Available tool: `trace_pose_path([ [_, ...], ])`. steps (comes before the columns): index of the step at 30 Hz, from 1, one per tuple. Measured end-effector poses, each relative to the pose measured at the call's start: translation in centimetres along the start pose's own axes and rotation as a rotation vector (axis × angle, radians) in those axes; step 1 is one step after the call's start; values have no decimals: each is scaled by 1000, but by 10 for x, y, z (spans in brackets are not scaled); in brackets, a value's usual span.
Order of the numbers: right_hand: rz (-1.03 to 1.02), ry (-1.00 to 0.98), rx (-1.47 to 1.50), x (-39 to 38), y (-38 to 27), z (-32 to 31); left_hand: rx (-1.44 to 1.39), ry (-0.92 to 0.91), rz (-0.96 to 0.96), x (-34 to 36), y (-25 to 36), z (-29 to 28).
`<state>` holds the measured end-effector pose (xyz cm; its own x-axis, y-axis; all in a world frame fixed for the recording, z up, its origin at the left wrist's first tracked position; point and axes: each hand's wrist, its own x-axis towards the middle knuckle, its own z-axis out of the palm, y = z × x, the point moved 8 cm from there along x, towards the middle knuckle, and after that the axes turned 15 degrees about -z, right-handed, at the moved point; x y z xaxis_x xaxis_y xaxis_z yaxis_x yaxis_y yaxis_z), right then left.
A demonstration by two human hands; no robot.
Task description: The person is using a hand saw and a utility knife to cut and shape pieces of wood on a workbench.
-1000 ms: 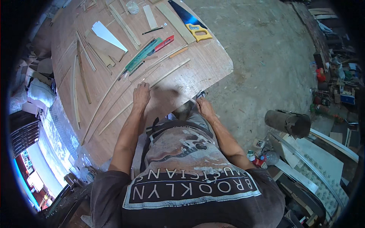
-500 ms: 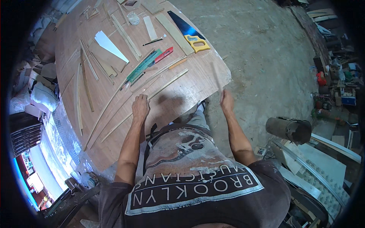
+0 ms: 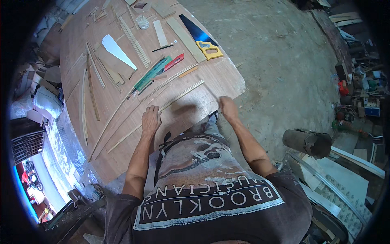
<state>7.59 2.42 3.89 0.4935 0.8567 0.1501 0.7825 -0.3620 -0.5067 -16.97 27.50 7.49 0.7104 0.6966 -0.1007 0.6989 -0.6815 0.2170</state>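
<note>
Near the table's front edge, my left hand [image 3: 151, 118] presses down on a long thin wooden strip [image 3: 183, 94], its fingers bent over it and the fingertips hidden. The strip runs out past both sides of the hand, flat on the table. My right hand [image 3: 228, 109], at the table's right edge, is closed round one end of a thin flat stick [image 3: 212, 90] smeared by motion. That stick points away and to the left, above the tabletop, toward the strip's far end. Beyond the strip lies an orange-brown piece of wood [image 3: 188, 72].
On the wooden table [image 3: 227, 75] lie a yellow-handled handsaw [image 3: 209, 51], a red utility knife [image 3: 174, 61], a green flat packet [image 3: 152, 75], a pencil [image 3: 162, 48], white sheets [image 3: 118, 51] and several wooden strips. A rusty metal cylinder [image 3: 302, 142] stands at the right.
My right hand has moved left, from beyond the table's edge, with the stick swinging over the tabletop. My left hand stays on the strip, nearly in place.
</note>
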Motion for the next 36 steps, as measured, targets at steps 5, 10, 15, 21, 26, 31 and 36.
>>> trace_pose_path([
  [5, -238, -245, -26, 19, -50, 57, -55, 40, 27, -8, 1, -16],
  [10, -135, -200, -132, 19, -14, 45, -71, 43, 26, -14, -2, -11],
  [15, 200, -91, -200, 7, 74, -12, -34, 0, 16, -12, -3, 8],
  [21, 253, -36, -91, -6, 57, -22, 44, -102, -26, 0, -8, 25],
  [26, 205, -133, -53, -35, 42, 7, 52, -111, -38, 11, -1, 25],
  [31, 626, 8, -111, -49, 120, -59, 113, -147, -62, 14, 0, 29],
  [36, 182, 56, -172, -5, 81, -40, 90, -170, -164, 10, 13, 20],
])
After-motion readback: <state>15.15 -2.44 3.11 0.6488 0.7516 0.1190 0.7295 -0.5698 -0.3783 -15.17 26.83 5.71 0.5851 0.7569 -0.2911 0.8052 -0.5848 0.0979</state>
